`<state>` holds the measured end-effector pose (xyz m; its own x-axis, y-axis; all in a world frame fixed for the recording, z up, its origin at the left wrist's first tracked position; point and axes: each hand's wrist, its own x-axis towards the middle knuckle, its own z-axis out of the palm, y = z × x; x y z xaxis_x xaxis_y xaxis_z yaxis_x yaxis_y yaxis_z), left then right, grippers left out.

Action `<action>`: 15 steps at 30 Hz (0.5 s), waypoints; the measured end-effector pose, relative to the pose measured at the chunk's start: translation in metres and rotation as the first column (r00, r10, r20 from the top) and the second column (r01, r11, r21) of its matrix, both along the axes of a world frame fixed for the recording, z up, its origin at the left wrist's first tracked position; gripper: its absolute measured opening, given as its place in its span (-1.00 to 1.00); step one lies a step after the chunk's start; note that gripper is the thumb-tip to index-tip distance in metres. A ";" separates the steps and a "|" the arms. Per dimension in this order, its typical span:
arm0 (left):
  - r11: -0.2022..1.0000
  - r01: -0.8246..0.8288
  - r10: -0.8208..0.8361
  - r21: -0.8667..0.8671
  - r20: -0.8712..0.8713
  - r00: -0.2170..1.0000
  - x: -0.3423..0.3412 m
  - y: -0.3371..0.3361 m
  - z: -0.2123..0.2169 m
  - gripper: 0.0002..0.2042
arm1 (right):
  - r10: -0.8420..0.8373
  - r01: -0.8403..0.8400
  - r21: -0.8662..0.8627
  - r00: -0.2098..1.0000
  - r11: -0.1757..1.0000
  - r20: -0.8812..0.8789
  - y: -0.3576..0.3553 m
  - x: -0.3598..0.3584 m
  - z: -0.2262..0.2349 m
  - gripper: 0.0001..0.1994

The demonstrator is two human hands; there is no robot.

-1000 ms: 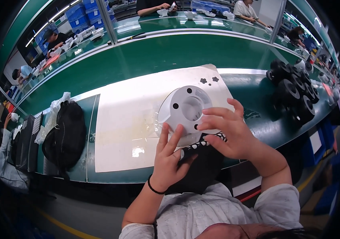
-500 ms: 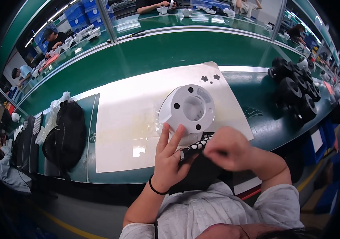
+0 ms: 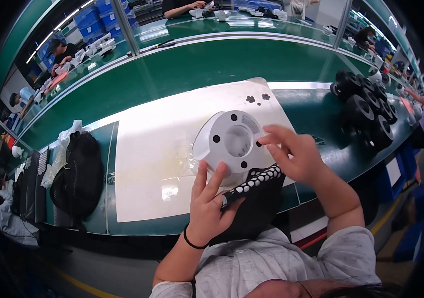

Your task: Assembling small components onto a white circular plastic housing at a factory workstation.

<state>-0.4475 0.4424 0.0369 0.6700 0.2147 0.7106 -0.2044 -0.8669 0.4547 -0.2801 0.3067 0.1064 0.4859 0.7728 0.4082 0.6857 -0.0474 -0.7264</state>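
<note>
A white round housing [image 3: 206, 144] with a wide central opening lies on the white board [image 3: 147, 164]. Black round pads [image 3: 234, 117] dot its upper ring. My left hand [image 3: 207, 211] rests two outstretched fingertips on the housing's near side. Its thumb and other fingers grip a black sheet of pads with rows of white round gaps [image 3: 251, 185]. At the ring's right side, my right hand [image 3: 294, 151] has its fingertips curled in at a small black round pad [image 3: 259, 144]. Whether that pad is pinched or only pressed is hard to see.
Two black flower-shaped pieces [image 3: 266, 97] lie on the board's far right. Black round assemblies [image 3: 363, 111] crowd the right of the bench. A black bag [image 3: 78, 171] sits at the left. Beyond a metal frame [image 3: 125, 25], other people work at benches.
My right hand has moved from the pad sheet up to the housing's right side, where a black pad now shows. My left hand keeps its grip; the view has shifted slightly.
</note>
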 end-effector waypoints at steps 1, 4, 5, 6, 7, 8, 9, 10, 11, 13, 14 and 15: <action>1.000 0.003 -0.003 0.000 0.000 1.000 0.001 0.000 0.000 -0.83 | 0.016 -0.029 0.028 0.927 0.999 0.374 -0.002 0.000 -0.002 -0.66; 1.000 -0.001 0.001 0.020 0.013 1.000 0.002 -0.001 0.002 -0.84 | 0.009 -0.062 0.048 0.691 0.997 0.723 -0.002 -0.001 -0.008 -0.61; 0.999 -0.015 0.015 0.036 0.003 1.000 0.001 -0.001 0.003 -0.83 | 0.028 -0.078 0.083 0.874 0.993 0.486 -0.001 0.002 -0.007 -0.59; 0.998 -0.024 0.025 0.054 -0.003 1.000 -0.001 -0.002 0.006 -0.82 | 0.051 -0.079 0.126 0.976 0.989 0.210 -0.001 0.004 -0.004 -0.57; 0.998 -0.003 0.003 0.057 -0.011 1.000 0.001 -0.003 0.006 -0.81 | -0.015 0.007 0.141 0.999 0.990 0.052 0.000 0.014 -0.005 -0.55; 0.998 0.022 -0.021 0.062 -0.018 1.000 0.000 -0.004 0.004 -0.79 | 0.069 -0.051 0.114 0.985 0.992 -0.159 0.004 0.024 -0.013 -0.56; 0.993 0.062 -0.062 0.104 -0.005 0.998 -0.004 -0.003 0.003 -0.75 | 0.150 -0.117 0.113 0.923 0.987 -0.355 0.012 0.035 -0.018 -0.56; 0.984 0.137 -0.139 0.110 0.006 0.990 -0.006 -0.001 0.004 -0.75 | 0.222 -0.212 0.088 0.774 0.973 -0.594 0.019 0.036 -0.019 -0.61; 0.967 0.246 -0.248 0.061 0.012 0.969 -0.009 0.001 0.008 -0.77 | 0.311 -0.381 0.042 0.681 0.924 -0.663 0.027 0.036 -0.023 -0.66; 0.858 0.508 -0.513 -0.068 -0.136 0.848 -0.010 0.002 0.024 -0.77 | 0.414 -0.464 0.156 0.529 0.872 -0.741 0.033 0.029 -0.022 -0.74; 0.807 0.584 -0.590 -0.088 -0.165 0.790 -0.007 0.001 0.029 -0.75 | 0.398 -0.441 0.149 0.550 0.885 -0.735 0.032 0.030 -0.014 -0.77; 0.749 0.656 -0.659 -0.098 -0.214 0.721 -0.005 0.006 0.036 -0.73 | 0.383 -0.418 0.148 0.561 0.896 -0.734 0.034 0.027 -0.005 -0.79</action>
<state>-0.4526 0.4479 0.0733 0.7836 -0.3302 0.5263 -0.6134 -0.5458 0.5709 -0.2530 0.3403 0.1013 0.2414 0.9700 0.0286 -0.1147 0.0578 -0.9917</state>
